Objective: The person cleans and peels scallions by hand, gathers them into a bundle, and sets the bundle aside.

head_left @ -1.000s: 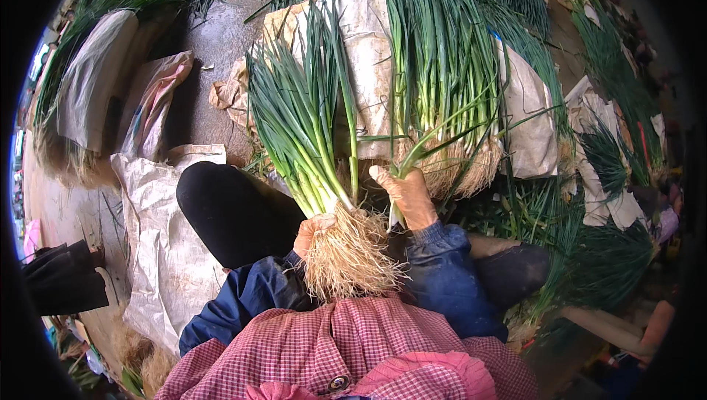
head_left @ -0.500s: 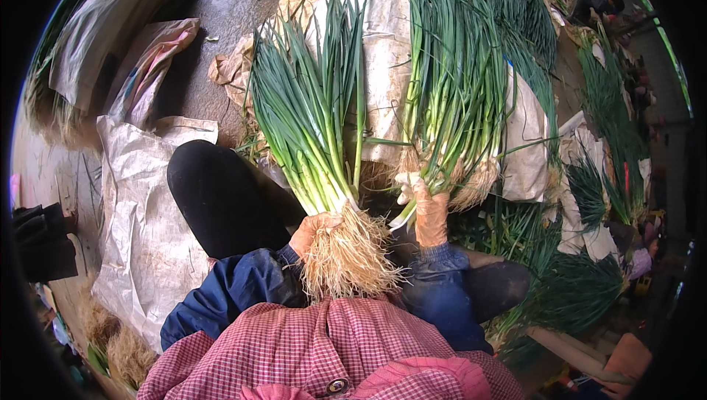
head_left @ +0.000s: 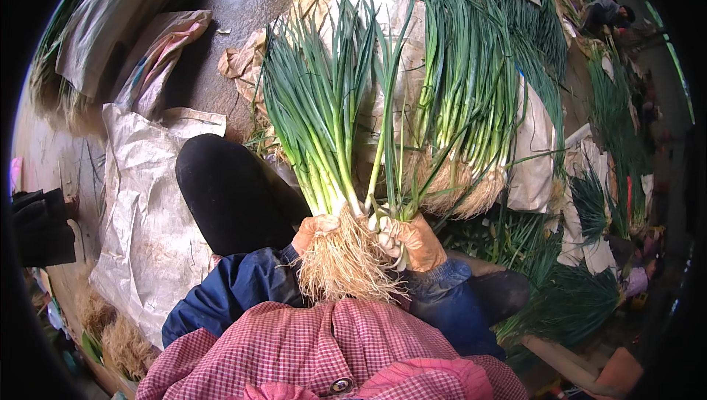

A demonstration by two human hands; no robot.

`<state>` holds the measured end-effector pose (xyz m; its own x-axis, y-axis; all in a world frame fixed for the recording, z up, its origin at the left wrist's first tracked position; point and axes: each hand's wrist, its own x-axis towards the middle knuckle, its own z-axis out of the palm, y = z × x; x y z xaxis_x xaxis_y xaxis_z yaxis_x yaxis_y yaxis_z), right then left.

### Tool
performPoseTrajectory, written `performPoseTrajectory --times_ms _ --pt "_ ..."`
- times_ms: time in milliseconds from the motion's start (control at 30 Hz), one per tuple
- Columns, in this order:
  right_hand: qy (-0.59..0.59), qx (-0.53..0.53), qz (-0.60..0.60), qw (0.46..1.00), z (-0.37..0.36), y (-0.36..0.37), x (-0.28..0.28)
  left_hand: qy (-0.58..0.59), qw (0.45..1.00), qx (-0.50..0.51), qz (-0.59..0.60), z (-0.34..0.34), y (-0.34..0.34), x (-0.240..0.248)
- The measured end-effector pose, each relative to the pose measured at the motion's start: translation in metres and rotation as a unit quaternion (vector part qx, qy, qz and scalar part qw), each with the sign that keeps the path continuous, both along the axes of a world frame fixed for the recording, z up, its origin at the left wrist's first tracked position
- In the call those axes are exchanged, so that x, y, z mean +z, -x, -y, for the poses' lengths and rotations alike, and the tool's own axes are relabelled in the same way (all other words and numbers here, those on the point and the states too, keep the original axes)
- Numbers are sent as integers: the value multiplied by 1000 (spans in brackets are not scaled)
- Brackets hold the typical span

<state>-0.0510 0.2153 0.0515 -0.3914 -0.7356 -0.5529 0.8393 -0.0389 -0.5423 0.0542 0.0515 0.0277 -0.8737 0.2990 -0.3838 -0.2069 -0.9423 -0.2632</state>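
Gathering long green onions at their root end, the person works low in the middle of the frame. The left hand has its fingers wrapped around the lower stems of the bunch, just above the pale roots, while the leaves fan out toward the top of the frame. The right hand, on the other side of the roots, has its fingers curled narrow around a few leafy stalks; exactly how many cannot be told.

To do this well, the left grip should be firm enough that no stem slips, yet light enough not to bruise the white parts. The right fingers do best to pull any ragged leaf away along the stem rather than across it, so that sound stalks do not snap. Root ends are best lined up level and leaves laid one way, clear of the pile at the upper right, whose leaves could tangle with the bunch. The sack behind the leaves could snag tips if they drag.
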Motion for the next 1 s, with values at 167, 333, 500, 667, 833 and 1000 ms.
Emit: performPoseTrajectory --times_ms 167,333,500,667,833,1000 --pt "187 -109 -15 976 -5 8 40 17 1000 1 -18 2 -5 -18" --pt "-78 -1 -232 970 26 42 34 83 996 -27 -5 4 -4 -12" --pt "-233 302 -640 667 107 41 25 154 986 -59 36 -1 -7 -10" --pt "-210 317 -872 309 165 50 -19 156 985 -78 2 1 -8 4" --pt "-273 368 -820 342 214 67 -41 191 978 -78 -25 1 -21 0" --pt "-381 -13 -686 619 172 111 17 206 977 -46 -19 27 -48 6"
